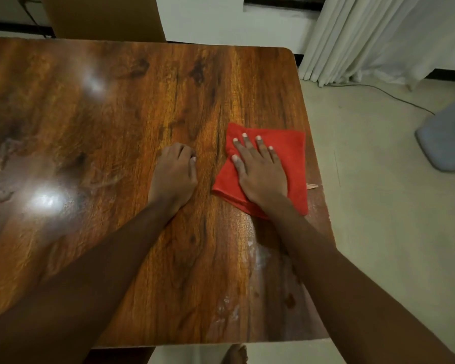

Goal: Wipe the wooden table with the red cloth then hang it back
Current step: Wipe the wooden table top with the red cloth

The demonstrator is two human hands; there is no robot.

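Note:
A folded red cloth lies flat on the glossy wooden table, close to its right edge. My right hand presses down on the cloth with straight, spread fingers. My left hand rests on the bare wood just left of the cloth, its fingers curled under and holding nothing. A small pale tag pokes out from the cloth's right side. Whitish smears mark the wood near the right edge, closer to me.
White curtains hang at the back right, with a cable on the floor below them. A grey-blue seat stands to the right of the table. A brown cardboard panel stands behind the table's far edge. My bare foot shows under the near edge.

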